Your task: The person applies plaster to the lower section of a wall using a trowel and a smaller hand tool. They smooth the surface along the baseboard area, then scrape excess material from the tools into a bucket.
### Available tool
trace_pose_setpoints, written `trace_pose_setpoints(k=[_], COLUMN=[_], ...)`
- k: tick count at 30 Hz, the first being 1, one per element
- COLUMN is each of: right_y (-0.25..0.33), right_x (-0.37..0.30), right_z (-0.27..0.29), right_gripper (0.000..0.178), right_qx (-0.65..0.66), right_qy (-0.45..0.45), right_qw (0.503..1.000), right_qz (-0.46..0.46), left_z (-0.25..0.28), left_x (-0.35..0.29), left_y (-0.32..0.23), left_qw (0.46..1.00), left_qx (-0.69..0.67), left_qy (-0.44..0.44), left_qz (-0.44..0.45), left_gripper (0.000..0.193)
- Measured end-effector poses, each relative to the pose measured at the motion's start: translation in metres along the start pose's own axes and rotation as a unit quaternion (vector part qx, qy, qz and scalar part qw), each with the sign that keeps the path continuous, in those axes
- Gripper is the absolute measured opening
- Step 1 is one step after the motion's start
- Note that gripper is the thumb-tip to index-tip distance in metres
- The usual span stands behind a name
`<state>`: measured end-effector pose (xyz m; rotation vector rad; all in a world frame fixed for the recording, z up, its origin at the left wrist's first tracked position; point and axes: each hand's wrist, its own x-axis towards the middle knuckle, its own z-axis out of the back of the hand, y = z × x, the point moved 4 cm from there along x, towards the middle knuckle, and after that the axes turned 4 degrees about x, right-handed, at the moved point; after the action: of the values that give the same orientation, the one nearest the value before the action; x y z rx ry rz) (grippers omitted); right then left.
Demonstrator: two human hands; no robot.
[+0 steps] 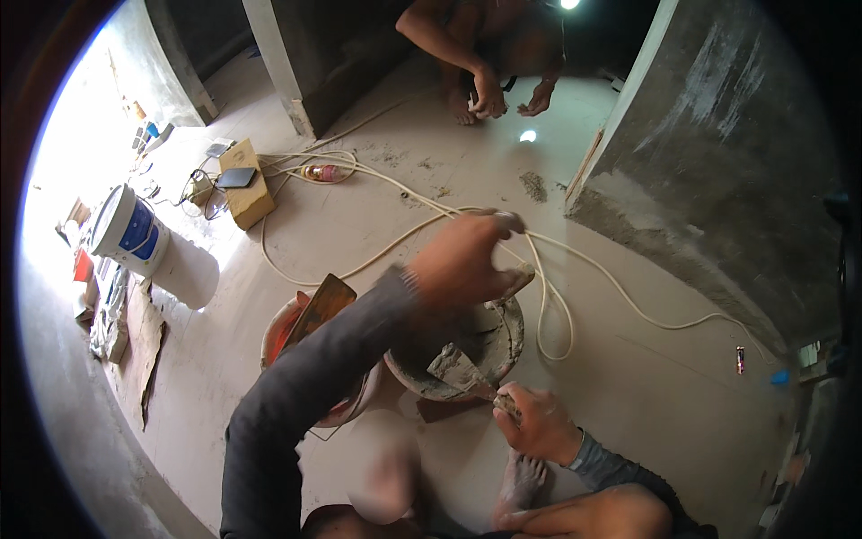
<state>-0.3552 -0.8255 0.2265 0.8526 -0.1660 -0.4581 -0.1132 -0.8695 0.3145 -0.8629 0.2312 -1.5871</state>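
My right hand [537, 422] grips the handle of a trowel [460, 369], whose mortar-smeared blade points up and left over a round tub [516, 346] caked with grey mortar. Across the tub's far side stretches my left hand [462, 260], holding nothing, thumb and fingers apart and their tips coated in grey. My left forearm hides part of the tub and of a reddish bucket [272, 334] beside it. A flat brown board-like tool [323, 304] rests across that bucket.
Pale cable [404, 184] loops over the floor beyond the tub. A white bucket [126, 229], a yellowish block [250, 207] with a dark phone-like slab [237, 178], and a bottle [321, 173] stand or lie left. Another person's hand [489, 94] shows at the top. A rough wall [709, 171] rises right.
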Motion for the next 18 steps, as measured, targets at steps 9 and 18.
trace_pose_setpoints(k=[9, 18], right_y=[-0.007, -0.022], right_x=[-0.025, -0.022], right_z=[0.030, 0.039], right_gripper=[0.030, 0.029], right_qx=[0.085, 0.147], right_qy=[0.016, 0.028], right_qw=[0.996, 0.989], right_qz=[-0.025, -0.006], left_z=[-0.047, 0.141], left_x=[0.018, -0.045], left_y=[0.016, -0.027], left_qw=[0.966, 0.951], left_qx=[0.172, 0.003], left_qy=[0.186, -0.216], left_qz=[0.044, 0.222], left_gripper=[0.025, 0.032])
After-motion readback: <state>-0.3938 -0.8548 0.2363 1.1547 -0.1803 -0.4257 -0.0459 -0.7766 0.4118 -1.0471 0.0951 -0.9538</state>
